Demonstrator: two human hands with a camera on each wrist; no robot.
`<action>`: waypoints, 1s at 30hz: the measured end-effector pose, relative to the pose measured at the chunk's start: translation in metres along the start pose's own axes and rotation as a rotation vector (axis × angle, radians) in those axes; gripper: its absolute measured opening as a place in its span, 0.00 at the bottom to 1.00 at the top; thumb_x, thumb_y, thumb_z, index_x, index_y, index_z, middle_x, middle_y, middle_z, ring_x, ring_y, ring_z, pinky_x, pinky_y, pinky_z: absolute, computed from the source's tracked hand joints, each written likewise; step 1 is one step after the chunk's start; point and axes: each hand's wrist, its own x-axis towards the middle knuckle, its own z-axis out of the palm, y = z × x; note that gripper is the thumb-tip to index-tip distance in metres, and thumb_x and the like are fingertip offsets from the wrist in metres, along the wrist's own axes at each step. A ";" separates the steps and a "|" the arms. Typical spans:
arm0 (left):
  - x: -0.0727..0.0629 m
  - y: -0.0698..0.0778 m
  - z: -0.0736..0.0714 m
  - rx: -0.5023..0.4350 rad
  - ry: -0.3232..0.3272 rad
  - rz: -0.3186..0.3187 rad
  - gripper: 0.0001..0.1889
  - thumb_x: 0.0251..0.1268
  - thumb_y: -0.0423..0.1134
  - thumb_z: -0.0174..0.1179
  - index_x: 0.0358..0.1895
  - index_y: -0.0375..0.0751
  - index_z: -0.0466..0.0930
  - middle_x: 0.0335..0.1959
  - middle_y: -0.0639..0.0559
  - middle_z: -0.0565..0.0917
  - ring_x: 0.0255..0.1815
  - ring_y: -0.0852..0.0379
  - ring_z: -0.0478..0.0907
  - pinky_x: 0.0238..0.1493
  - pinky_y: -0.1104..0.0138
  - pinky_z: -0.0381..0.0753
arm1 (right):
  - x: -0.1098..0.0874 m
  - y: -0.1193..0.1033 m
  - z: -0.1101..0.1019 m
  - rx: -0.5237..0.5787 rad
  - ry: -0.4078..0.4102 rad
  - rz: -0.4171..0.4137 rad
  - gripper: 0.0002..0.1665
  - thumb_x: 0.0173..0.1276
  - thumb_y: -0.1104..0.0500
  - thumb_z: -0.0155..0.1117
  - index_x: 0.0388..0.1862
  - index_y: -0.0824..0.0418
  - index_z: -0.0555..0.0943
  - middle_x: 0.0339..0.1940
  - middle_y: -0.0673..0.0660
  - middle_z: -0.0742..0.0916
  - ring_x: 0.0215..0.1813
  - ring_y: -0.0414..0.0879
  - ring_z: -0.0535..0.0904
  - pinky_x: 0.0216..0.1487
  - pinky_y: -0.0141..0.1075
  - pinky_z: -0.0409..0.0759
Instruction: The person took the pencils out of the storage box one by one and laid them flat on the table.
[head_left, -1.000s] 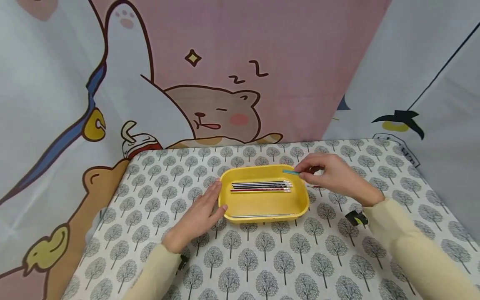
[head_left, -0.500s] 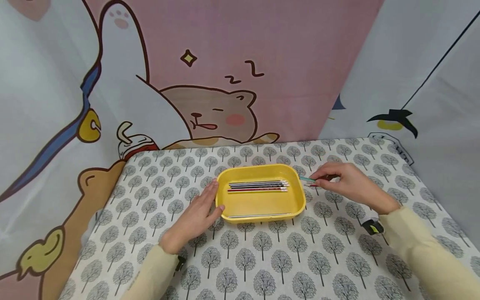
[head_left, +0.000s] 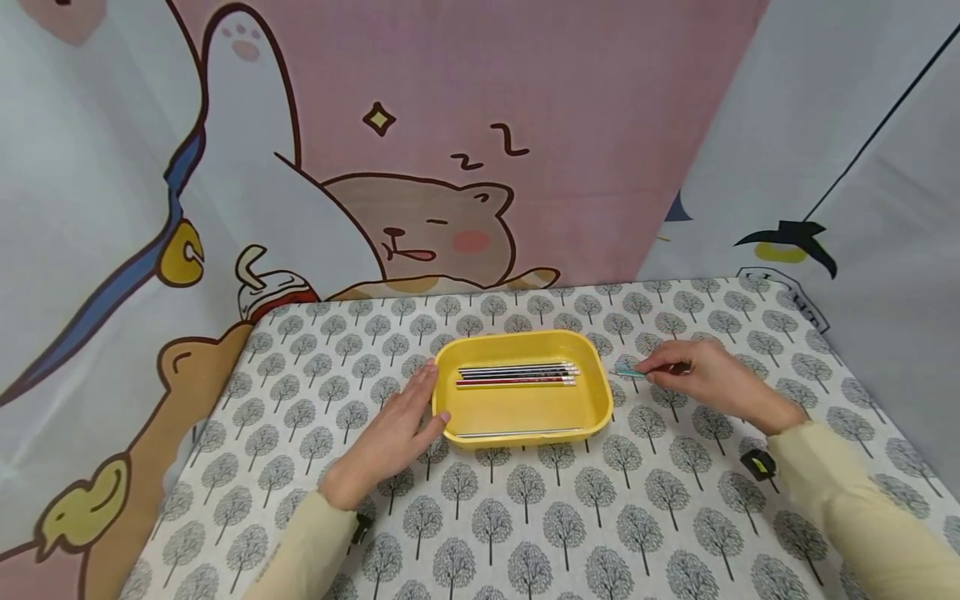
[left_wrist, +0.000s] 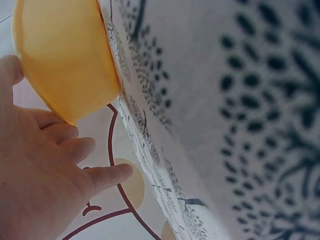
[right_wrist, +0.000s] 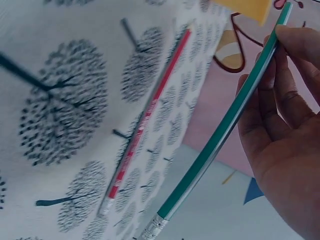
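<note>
My left hand (head_left: 397, 429) rests at the left end of a yellow plastic tray (head_left: 525, 412), fingers extended along its wall and thumb at the near-left rim. In the left wrist view the fingers spread against the tray's outer side. Right of the tray, my right hand (head_left: 697, 375) pinches a green pencil (right_wrist: 220, 130) between thumb and fingertips, its silver ferrule end pointing away from the grip. Below it on the cloth lies a red pencil (right_wrist: 150, 112), mostly hidden in the head view. Several dark and red pencils (head_left: 517, 374) lie side by side in the tray.
A single thin pencil (head_left: 521, 432) lies along the tray's near wall, apart from the others. The table wears a white cloth with grey trees (head_left: 525, 492). A cartoon-printed curtain (head_left: 585, 150) stands behind the table and along its sides.
My right hand has moved right and slightly nearer with the green pencil, from over the tray's far-right corner to beside the tray. My left hand keeps its place at the tray.
</note>
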 end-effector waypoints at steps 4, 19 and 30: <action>0.000 0.000 0.000 -0.001 0.002 0.000 0.40 0.82 0.57 0.48 0.84 0.37 0.46 0.85 0.49 0.45 0.84 0.45 0.47 0.77 0.36 0.54 | 0.000 0.008 0.003 0.013 -0.026 0.016 0.12 0.69 0.68 0.71 0.48 0.57 0.91 0.45 0.50 0.89 0.37 0.40 0.80 0.36 0.31 0.84; -0.003 -0.002 0.005 -0.005 0.006 0.010 0.40 0.82 0.57 0.49 0.83 0.36 0.47 0.84 0.49 0.44 0.84 0.41 0.49 0.77 0.36 0.54 | 0.001 0.036 0.015 0.002 -0.073 0.011 0.13 0.67 0.70 0.70 0.48 0.59 0.91 0.40 0.50 0.89 0.34 0.39 0.77 0.31 0.31 0.81; 0.000 -0.003 0.001 0.012 0.003 0.017 0.40 0.82 0.56 0.49 0.83 0.37 0.46 0.85 0.49 0.44 0.84 0.42 0.48 0.77 0.36 0.54 | 0.011 0.042 0.021 -0.017 -0.081 0.001 0.12 0.66 0.69 0.72 0.46 0.59 0.91 0.41 0.50 0.89 0.37 0.39 0.79 0.34 0.31 0.82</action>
